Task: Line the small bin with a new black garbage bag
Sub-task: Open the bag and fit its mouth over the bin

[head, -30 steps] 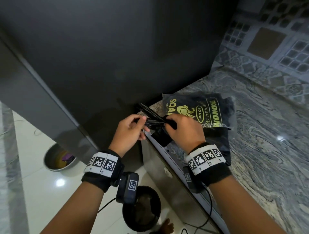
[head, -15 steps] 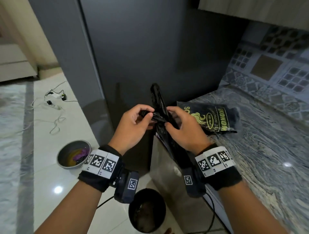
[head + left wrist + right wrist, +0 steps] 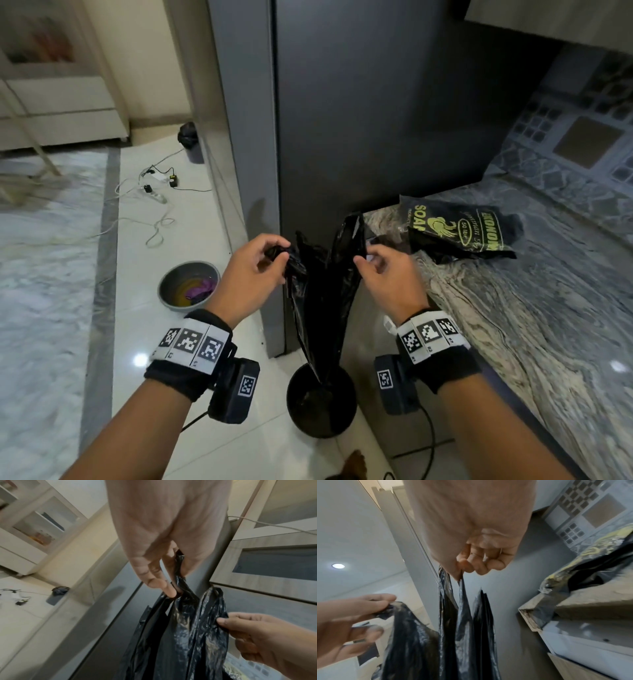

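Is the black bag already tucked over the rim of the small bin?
No: the black garbage bag hangs above the small bin, pinched by the left hand and right hand, with the bin's rim bare.

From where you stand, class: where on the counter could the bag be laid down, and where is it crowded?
Bare marble counter lies right of the right hand, below the printed bag pack. Crowded: the corner by the fridge, where the pack lies and both hands hold the black garbage bag.
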